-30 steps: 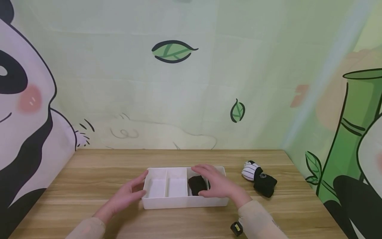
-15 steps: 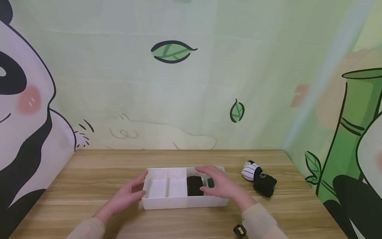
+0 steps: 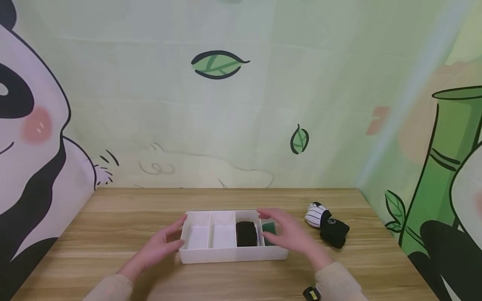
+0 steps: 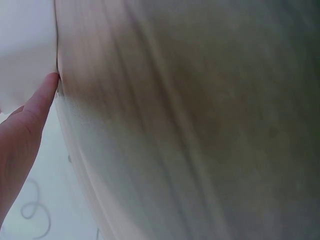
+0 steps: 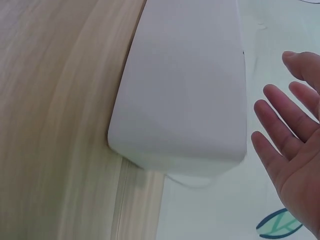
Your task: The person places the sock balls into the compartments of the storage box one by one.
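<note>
A long white divided box [image 3: 233, 255] lies across the table before me. My left hand [image 3: 165, 241] touches its left end with extended fingers, thumb near the front corner; in the left wrist view a straight finger [image 4: 42, 97] meets the box edge. Over the box's right end hovers my right hand [image 3: 291, 234], fingers apart and holding nothing; its spread fingers also show in the right wrist view. A folded black cloth bundle [image 3: 246, 234], like rolled socks, sits in the third compartment. Beside it, a green bundle [image 3: 269, 234] lies in the rightmost one, partly hidden by my right hand.
Right of the box, on the wooden table [image 3: 143, 205], lie a black-and-white striped bundle [image 3: 314, 215] and a black bundle [image 3: 334, 233], touching each other. A printed backdrop [image 3: 233, 125] rises behind the table. A small black device [image 3: 311, 293] sits by my right sleeve.
My right hand has moved right, off the black bundle, which now sits straighter against the left divider of its compartment. More of the green bundle shows. My left hand has stayed put.
</note>
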Available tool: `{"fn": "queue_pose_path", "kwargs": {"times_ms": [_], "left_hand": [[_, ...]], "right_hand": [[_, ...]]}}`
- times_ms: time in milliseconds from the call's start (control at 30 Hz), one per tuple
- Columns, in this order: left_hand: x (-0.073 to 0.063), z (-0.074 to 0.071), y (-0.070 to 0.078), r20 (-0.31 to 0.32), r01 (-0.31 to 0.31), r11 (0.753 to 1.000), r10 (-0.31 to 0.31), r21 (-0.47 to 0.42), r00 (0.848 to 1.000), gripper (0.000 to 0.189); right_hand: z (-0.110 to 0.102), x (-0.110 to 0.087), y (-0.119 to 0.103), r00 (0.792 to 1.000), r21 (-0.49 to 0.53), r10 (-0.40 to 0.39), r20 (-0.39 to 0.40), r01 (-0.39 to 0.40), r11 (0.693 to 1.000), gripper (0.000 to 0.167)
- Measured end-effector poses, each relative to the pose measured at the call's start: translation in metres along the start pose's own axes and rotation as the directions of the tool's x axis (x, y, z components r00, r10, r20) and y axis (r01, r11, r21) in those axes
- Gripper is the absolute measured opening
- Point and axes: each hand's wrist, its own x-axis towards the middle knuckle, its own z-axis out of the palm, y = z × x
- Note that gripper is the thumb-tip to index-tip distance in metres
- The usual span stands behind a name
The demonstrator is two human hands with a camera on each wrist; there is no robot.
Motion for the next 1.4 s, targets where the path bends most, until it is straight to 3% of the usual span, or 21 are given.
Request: {"fn": "queue_pose_path", "kwargs": {"times_ms": [267, 933, 1100, 1400], "left_hand": [[-0.001, 0.001, -0.001, -0.002, 0.001, 1.0, -0.001, 0.003, 1.0, 0.071], [-0.002, 0.0, 0.002, -0.001, -0.006, 1.0, 0.006, 0.022, 1.0, 0.072], [-0.001, 0.0, 0.001, 0.0, -0.006, 0.999, 0.006, 0.031, 1.0, 0.072], [-0.002, 0.0, 0.002, 0.0, -0.008, 1.0, 0.008, 0.021, 1.0, 0.071]], "right_hand": [[-0.015, -0.013, -0.001, 0.997, -0.012, 0.078, -0.023, -0.078, 0.997, 0.06], [-0.041, -0.046, 0.028, 0.975, -0.048, 0.097, -0.202, -0.109, 0.993, 0.065], [-0.048, -0.056, 0.037, 0.962, -0.085, 0.109, -0.25, -0.134, 0.987, 0.063], [-0.059, -0.071, 0.046, 0.932, -0.012, 0.14, -0.335, -0.153, 0.988, 0.059]]}}
